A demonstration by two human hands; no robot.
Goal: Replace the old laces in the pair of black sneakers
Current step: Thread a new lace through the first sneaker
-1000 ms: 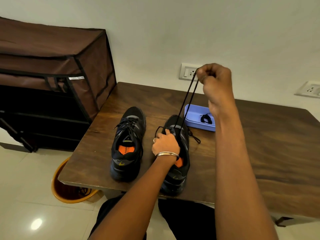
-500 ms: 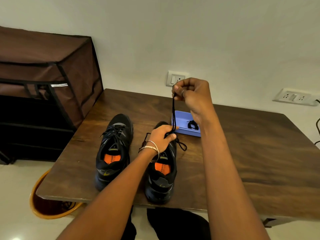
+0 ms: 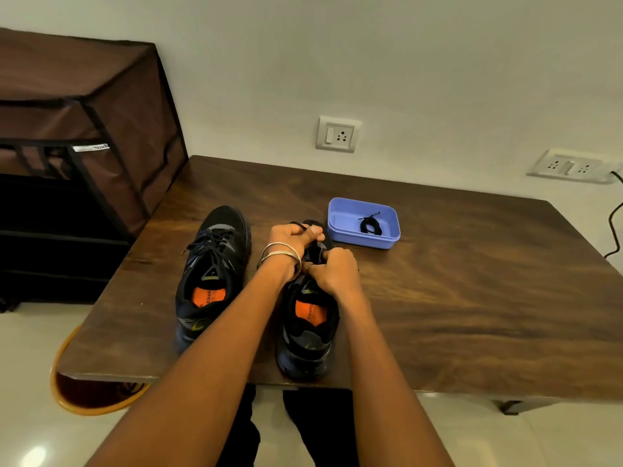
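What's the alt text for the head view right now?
Both hands work at the laces of the right black sneaker on a wooden table: left hand near the toe, right hand mid-shoe. The left sneaker sits alongside, still laced; a blue tray behind holds a coiled black lace.

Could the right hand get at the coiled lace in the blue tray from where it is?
Probably yes: the right hand is close to the blue tray, which is open-topped, with bare table between. The coiled lace lies uncovered.
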